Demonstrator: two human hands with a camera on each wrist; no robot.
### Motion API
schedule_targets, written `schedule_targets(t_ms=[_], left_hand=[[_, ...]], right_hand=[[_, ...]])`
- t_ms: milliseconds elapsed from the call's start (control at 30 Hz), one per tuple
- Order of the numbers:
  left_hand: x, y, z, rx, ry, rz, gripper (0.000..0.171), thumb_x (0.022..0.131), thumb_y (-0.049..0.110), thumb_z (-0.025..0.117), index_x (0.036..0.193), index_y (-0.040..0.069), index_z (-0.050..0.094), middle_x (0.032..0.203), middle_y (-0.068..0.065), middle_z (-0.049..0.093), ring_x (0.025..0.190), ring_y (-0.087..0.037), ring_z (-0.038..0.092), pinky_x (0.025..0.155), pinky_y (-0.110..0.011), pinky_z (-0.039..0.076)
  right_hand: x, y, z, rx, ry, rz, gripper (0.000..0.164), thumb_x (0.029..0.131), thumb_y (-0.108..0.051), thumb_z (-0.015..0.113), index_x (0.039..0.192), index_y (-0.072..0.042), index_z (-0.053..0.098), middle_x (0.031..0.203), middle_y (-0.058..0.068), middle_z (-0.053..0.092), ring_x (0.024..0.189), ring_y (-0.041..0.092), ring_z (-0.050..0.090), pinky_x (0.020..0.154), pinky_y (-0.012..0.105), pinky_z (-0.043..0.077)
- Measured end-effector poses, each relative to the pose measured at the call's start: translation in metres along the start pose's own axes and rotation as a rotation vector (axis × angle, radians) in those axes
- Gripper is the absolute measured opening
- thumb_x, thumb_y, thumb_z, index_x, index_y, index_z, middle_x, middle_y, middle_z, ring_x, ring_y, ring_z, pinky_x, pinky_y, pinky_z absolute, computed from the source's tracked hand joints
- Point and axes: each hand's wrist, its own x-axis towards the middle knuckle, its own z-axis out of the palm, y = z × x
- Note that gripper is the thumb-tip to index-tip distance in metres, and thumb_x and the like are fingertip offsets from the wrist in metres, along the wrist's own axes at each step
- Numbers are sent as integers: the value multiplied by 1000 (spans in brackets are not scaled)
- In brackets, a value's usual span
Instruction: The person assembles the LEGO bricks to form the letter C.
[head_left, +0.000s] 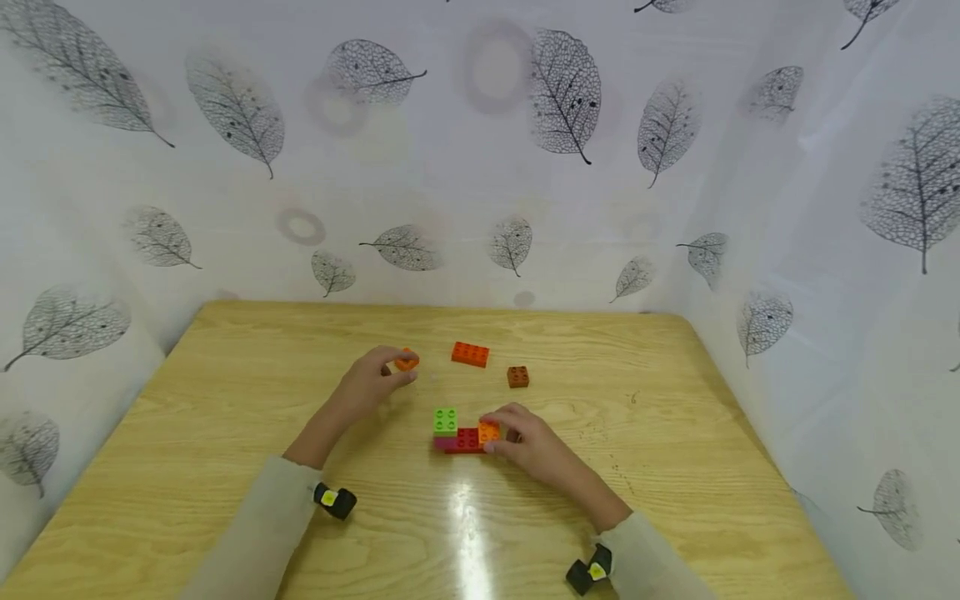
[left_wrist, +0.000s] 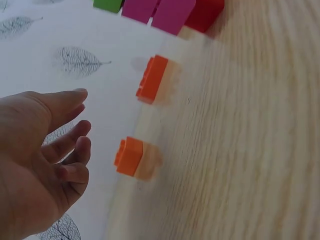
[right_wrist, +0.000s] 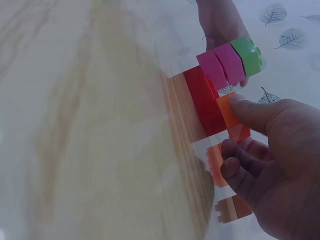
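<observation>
My right hand [head_left: 531, 443] pinches an orange toy building brick [head_left: 489, 430] between thumb and fingers. That brick sits on the right end of a longer red brick [right_wrist: 204, 102]. At the red brick's left end, two pink bricks [right_wrist: 212, 70] are stacked beneath a bright green brick [head_left: 446, 421]. Farther back on the left, my left hand [head_left: 367, 383] reaches toward a small loose orange brick [left_wrist: 129, 156]. In the left wrist view a gap shows between its fingers and that brick, and the hand holds nothing.
A long orange-red brick [head_left: 470, 354] lies behind the built piece on the wooden table [head_left: 637, 467]. To its right is a small brown brick [head_left: 517, 377]. A leaf-patterned white curtain [head_left: 450, 175] hangs along the back and sides.
</observation>
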Motion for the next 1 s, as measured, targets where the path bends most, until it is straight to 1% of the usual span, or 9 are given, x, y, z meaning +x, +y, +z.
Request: schedule_targets(t_ms=[167,300,367,400,500,567,800,900,1000], left_hand=[[11,-14,-5,-19,21,-51,43,100,32,64,138,13,60,138,-10,57,93,-26,54,73,-35,48],[19,-26,-5,-29,16,-53,48,100,33,64,142,11,57,143,-13,54,107,-32,56,89,-46,50],[24,-31,-3,-13,14,-56,50,99,33,65,142,11,56,144,-14,54,119,-35,55,99,-52,47],[26,-33,-2,0,13,-61,51,99,34,65,143,10,55,145,-14,53,126,-35,52,104,-55,43],[32,-33,2,46,10,-75,53,99,34,66,145,10,53,146,-14,53,136,-37,46,110,-57,38],[33,-33,4,69,12,-77,54,98,33,65,145,10,53,145,-16,53,137,-38,46,110,-58,37],[35,-34,8,94,4,-112,59,94,34,67,146,11,52,143,-18,55,129,-39,54,106,-58,41],[36,-36,9,121,4,-110,59,95,35,67,146,11,52,142,-19,57,129,-39,55,105,-59,41],[37,-36,10,125,4,-110,58,95,36,68,145,11,53,141,-19,58,129,-39,54,104,-59,42]], right_hand=[[-1,2,0,5,-5,-1,43,98,-33,67,137,-17,61,118,-9,58,80,10,54,69,27,50],[-1,4,1,3,-6,-2,43,98,-33,67,137,-17,61,117,-9,58,79,9,54,68,27,50],[-1,4,0,5,-6,-1,43,98,-33,67,137,-17,61,117,-9,58,79,9,54,68,27,50],[-2,4,0,6,-6,0,43,98,-33,67,137,-16,61,117,-9,58,79,9,54,68,27,50],[-2,3,-1,7,-5,2,43,97,-33,67,137,-16,61,117,-9,58,80,10,54,68,27,50],[-2,3,-1,6,-6,0,43,97,-32,68,137,-16,62,117,-9,58,80,10,54,69,27,50],[-1,4,-1,-5,-11,-5,43,97,-33,68,137,-17,62,116,-9,58,79,9,54,68,26,50],[-2,4,-1,-5,-12,-6,43,97,-33,68,137,-17,62,116,-9,58,79,9,54,68,26,50],[-2,4,-2,-6,-13,-8,44,97,-34,67,137,-17,61,116,-9,58,79,9,54,68,26,50]])
